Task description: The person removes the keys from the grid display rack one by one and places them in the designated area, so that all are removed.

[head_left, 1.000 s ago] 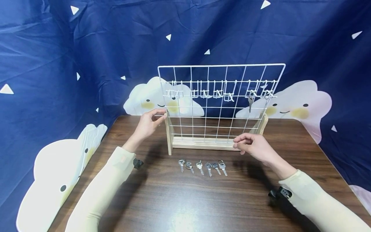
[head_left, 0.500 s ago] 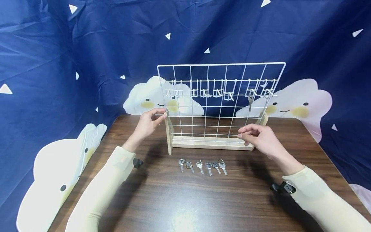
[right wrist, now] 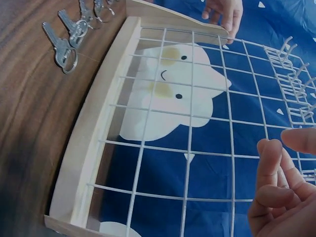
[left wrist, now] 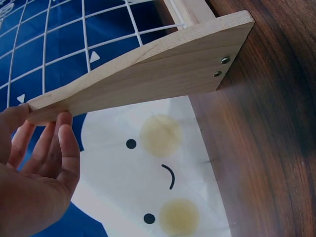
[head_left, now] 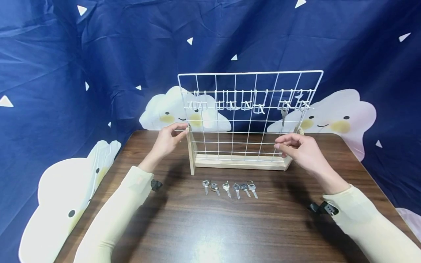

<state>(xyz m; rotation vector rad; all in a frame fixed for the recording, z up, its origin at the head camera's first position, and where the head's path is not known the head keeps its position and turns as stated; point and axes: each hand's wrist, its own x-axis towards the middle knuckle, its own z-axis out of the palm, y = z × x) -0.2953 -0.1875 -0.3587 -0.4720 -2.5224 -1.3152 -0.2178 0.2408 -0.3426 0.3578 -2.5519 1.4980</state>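
A white wire grid rack (head_left: pixel 241 132) stands in a wooden stand, its base bar (head_left: pixel 240 162) along the bottom. My left hand (head_left: pixel 167 140) grips the top end of the left wooden side support (left wrist: pixel 143 74), thumb and fingers on either side of it. My right hand (head_left: pixel 304 149) hovers before the grid's lower right, fingers loosely bent; nothing shows between thumb and forefinger in the right wrist view. One key (head_left: pixel 284 117) hangs from a right-hand hook (head_left: pixel 286 105). Several loose keys (head_left: pixel 226 187) with rings lie in a row on the table before the rack.
Several more white hooks (head_left: pixel 246 105) hang along the grid's upper wires. The dark wooden table (head_left: pixel 184 219) extends around the stand. A blue cloth (head_left: pixel 131 47) with clouds and triangles hangs behind it. The right wooden side support (head_left: pixel 289 160) is partly hidden by my right hand.
My right hand has risen and shifted right, away from the base bar. My left hand stays on the left side support. The rack and keys have not moved.
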